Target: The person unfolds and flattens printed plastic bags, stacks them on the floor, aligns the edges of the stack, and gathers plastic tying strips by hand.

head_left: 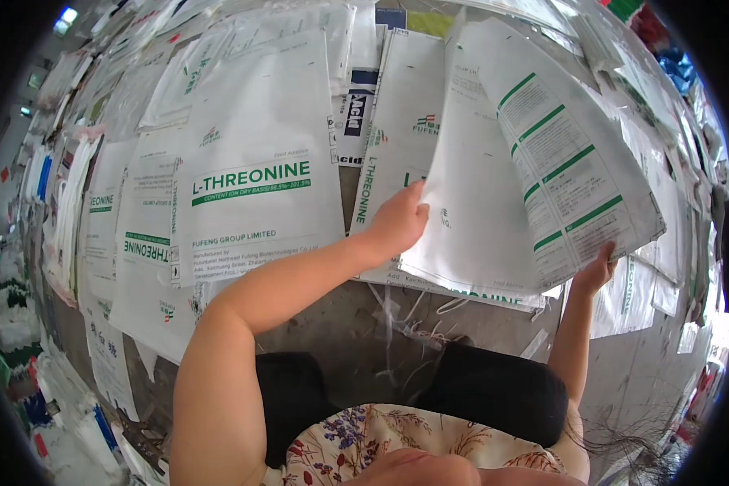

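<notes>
A white printed sack (482, 202) stands tilted in front of me, its left edge pinched in the closed fingers of my left hand (401, 220). At the lower right, my right hand (595, 271) grips the bottom corner of a curled white panel (579, 162) with green bars and small text. Whether this panel belongs to the same sack, I cannot tell. Beneath lies a pile of similar flat sacks (405, 97), showing green lettering. Left of my left hand rests another flat sack (259, 121) marked L-THREONINE, apart from the hand.
More flat white sacks (142, 235) overlap on the left. A sack with a dark blue label (358, 105) shows between the piles. Loose strings and plastic scraps (405, 320) lie on the grey floor (300, 324) before my knees. Blue plastic (674, 73) sits at the far right.
</notes>
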`<state>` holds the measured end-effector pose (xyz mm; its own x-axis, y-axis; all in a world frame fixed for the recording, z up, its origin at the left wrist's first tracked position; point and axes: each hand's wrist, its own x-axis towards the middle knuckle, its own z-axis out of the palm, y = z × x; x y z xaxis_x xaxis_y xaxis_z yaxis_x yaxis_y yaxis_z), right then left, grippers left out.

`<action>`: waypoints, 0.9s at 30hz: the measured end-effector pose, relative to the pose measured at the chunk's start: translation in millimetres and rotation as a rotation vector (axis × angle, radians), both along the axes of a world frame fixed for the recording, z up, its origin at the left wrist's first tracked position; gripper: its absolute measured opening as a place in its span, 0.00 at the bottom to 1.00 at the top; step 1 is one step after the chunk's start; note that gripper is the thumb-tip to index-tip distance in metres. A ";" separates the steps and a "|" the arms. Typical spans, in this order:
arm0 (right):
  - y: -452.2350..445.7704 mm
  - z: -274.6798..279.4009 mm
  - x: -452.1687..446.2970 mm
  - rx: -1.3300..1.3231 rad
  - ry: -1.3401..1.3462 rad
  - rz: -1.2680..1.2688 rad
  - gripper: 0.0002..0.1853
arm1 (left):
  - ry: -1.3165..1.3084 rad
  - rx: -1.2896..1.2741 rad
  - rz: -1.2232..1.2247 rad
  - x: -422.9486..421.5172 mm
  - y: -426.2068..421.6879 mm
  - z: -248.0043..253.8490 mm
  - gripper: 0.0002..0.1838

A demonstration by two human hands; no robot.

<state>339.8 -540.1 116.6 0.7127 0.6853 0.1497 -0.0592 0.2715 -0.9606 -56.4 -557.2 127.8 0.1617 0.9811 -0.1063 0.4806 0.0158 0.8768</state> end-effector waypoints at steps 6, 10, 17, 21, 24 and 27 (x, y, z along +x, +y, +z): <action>1.9 -3.6 -4.4 -0.020 0.011 0.060 0.18 | 0.078 -0.274 0.184 -35.3 -12.8 -35.2 0.23; 3.6 -12.2 -4.6 -0.015 0.015 0.103 0.17 | -0.159 -0.371 0.318 -53.9 -22.9 -84.9 0.22; 9.4 -24.2 -10.9 -0.034 -0.010 0.077 0.18 | 0.037 -0.314 0.285 -66.9 7.5 -111.2 0.20; 8.4 -19.5 -7.9 -0.054 -0.052 -0.030 0.19 | 0.240 0.040 0.381 -99.9 50.2 -83.8 0.15; 6.2 -5.1 -13.4 -0.052 -0.071 -0.016 0.19 | 0.288 -0.011 0.467 -190.6 70.1 -61.7 0.22; 5.2 -3.6 -11.9 -0.036 -0.082 -0.023 0.18 | 0.010 -0.077 0.709 -271.8 43.0 -40.1 0.22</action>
